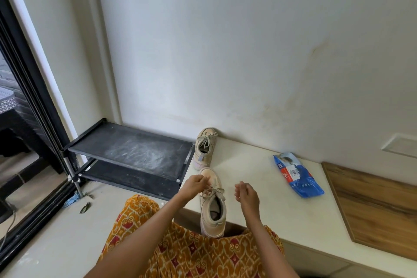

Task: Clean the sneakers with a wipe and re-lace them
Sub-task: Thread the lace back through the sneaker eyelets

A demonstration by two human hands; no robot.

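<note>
Both bare forearms reach forward from the lap, over a patterned orange garment, to a white ledge. The left hand is curled, fingertips pinched together at the lace near the front of the near sneaker; whether it actually clamps the lace cannot be told for sure. The right hand hovers just right of that shoe, fingers loosely curled and apart, holding nothing visible and not touching the shoe. The near sneaker stands upright on the ledge's front edge, its long axis running away from the person, heel close to the lap and toe pointing toward the wall. Beyond it, near the wall, the second sneaker lies along almost the same line, heel nearer, toe touching or nearly touching the wall. To the right, well apart from both shoes, a blue wipes pack lies flat on the ledge. A black shoe rack stands to the left.
</note>
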